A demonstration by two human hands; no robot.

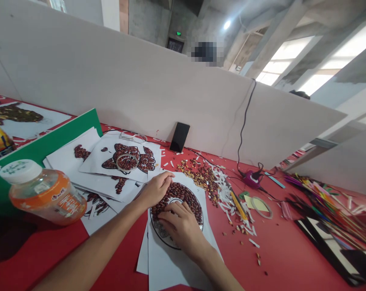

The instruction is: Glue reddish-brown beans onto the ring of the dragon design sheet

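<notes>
Lying over the bean mosaic disc, the right hand covers its near-central part, fingers bent downward and slightly spread; whether a bean is pinched beneath them cannot be told. The disc, round and so without a long axis of its own, is set on a white sheet whose long axis runs away from the person. Its greyish, beanless sector faces the near left, just beside the right fingertips; the right hand is thus the nearer of the two to it. The left hand reaches over the disc's far-left rim, fingers bent and drawn together; their grip, if any, is hidden. To the left of the disc, well apart, stands an orange-labelled drink bottle with a white cap. To the right lie a yellow stick-like tool and white paper strips. Beyond the disc, loose beans and kernels are scattered to the far right, a bean-filled animal picture to the far left. Farthest, a black smartphone leans against a pale partition.
</notes>
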